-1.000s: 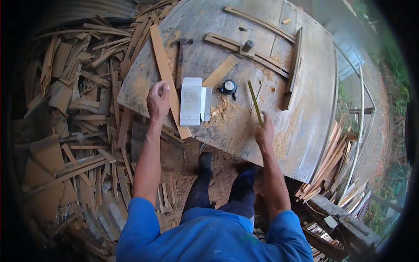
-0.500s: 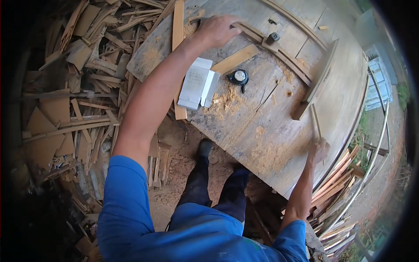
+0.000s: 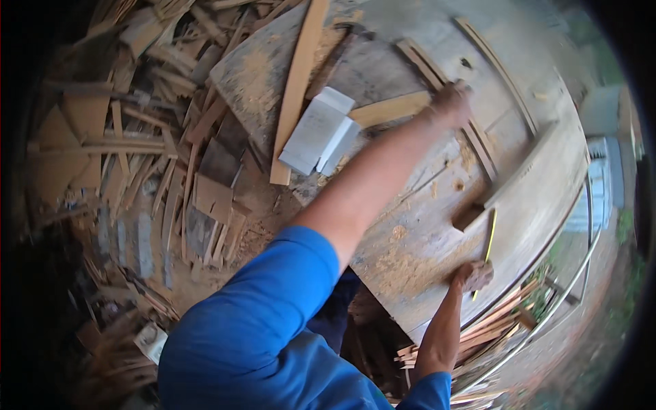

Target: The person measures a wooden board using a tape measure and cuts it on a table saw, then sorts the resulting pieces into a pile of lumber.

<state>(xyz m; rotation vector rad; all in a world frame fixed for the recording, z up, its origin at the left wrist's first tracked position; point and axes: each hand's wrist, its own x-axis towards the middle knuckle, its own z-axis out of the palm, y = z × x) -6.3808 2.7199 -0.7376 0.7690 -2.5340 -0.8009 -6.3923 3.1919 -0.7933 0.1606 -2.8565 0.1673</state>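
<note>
The left hand [image 3: 451,102] is stretched far across the round wooden tabletop [image 3: 410,253], its fingers curled down onto a thin dark wooden strip [image 3: 437,75]; whether the strip is gripped or only touched cannot be told, as the hand is blurred. The right hand [image 3: 473,275] is closed in a fist around the lower end of a slim yellow-green stick [image 3: 489,239], at the near edge of the tabletop.

The only container seen is a white rectangular box [image 3: 318,131], lying on the tabletop towards its left side, with one flap standing open; what is inside is not shown. A long pale plank [image 3: 297,85] is laid just beside the box on its left, running from the far edge down past the tabletop's rim. A short light board [image 3: 391,109] lies between the box and the left hand. A thicker dark batten [image 3: 509,184] is set aslant on the right part of the tabletop, just above the yellow-green stick.

The tabletop is made of grey, weathered boards, rough and scattered with tan sawdust [image 3: 403,263], thickest near its front edge. Off the tabletop's left side, a deep heap of flat brown wood offcuts [image 3: 137,157] covers the ground. Below its right rim, bundled thin slats [image 3: 492,321] are stacked.
</note>
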